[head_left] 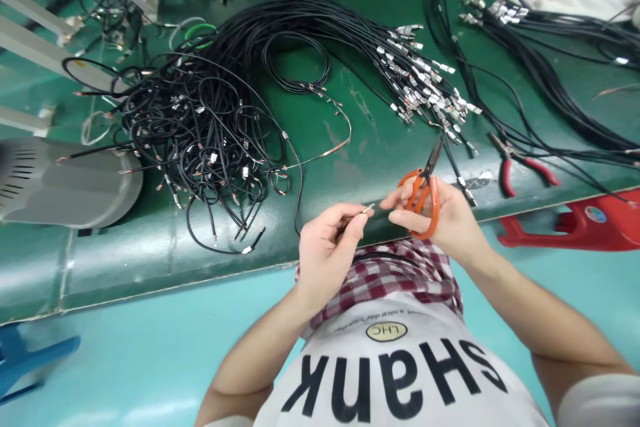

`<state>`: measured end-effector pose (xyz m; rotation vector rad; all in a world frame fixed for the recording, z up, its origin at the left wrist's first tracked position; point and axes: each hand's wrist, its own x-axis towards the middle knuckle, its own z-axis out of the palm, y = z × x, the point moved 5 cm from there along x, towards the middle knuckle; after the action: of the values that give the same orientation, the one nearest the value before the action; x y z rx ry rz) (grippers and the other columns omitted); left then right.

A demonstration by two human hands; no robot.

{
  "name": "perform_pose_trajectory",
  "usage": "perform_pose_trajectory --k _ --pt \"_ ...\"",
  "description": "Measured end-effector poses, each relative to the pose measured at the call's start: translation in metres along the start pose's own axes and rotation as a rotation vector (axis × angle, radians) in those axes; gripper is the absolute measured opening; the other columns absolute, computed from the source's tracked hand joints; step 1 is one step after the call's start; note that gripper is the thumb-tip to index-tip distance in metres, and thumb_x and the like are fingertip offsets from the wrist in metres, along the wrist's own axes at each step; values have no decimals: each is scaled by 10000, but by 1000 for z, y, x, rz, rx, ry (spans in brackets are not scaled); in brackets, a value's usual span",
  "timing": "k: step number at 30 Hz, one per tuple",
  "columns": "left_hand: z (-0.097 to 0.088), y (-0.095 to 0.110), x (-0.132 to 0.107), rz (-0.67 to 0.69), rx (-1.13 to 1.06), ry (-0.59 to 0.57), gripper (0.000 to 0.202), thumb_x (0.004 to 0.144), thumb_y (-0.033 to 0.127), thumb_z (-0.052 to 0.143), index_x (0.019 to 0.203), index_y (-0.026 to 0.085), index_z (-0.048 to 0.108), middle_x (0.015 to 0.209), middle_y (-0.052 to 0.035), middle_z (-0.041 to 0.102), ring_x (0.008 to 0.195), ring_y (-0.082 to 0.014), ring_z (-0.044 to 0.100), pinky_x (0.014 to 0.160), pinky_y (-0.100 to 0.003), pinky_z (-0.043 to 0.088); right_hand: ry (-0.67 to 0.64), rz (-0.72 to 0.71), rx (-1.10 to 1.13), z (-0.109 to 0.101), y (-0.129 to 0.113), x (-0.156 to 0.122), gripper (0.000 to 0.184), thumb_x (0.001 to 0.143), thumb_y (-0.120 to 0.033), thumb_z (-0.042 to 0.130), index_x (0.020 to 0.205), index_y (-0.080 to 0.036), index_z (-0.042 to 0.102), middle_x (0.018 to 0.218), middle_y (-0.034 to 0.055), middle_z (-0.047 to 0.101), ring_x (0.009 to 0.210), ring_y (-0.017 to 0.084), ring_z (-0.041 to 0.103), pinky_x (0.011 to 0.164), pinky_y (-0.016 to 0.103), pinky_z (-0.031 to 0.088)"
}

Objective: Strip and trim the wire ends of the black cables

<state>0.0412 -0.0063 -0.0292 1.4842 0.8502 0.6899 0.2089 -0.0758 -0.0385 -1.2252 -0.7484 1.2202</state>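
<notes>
Shirt [393, 363] lies nearest. Left of the scissors [425, 177], the left hand [329, 243] pinches a wire [369, 209] near its tip; it looks light, bendy, probably fragile there, best held just behind. The right hand [450, 213] grips the scissors, forefinger and thumb apart; pliers [507, 151] lie right of them.

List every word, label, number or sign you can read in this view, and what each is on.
"SHANK": large upside-down letters on the white shirt.
"LHC": yellow oval on the shirt.
"a nice day": small print on the shirt; rest blurred.
Round sticker on the red plastic item: too small to read.
Pale cable ends: no legible text.
</notes>
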Motion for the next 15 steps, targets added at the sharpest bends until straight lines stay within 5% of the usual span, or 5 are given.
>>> perform_pose_trajectory --k 7,15 --pt "1 7 -4 177 216 53 88 886 160 685 951 217 699 834 1 683 713 -102 626 687 -230 491 15 -29 220 15 4 10 334 766 -157 827 921 -195 534 890 4 691 811 128 657 790 269 521" --pt "1 6 -2 148 149 59 53 894 186 677 942 183 700 800 -14 676 699 -105 617 672 -225 492 19 21 254 18 20 12 312 787 -187 806 918 -198 523 821 -34 614 685 84 567 681 223 443"
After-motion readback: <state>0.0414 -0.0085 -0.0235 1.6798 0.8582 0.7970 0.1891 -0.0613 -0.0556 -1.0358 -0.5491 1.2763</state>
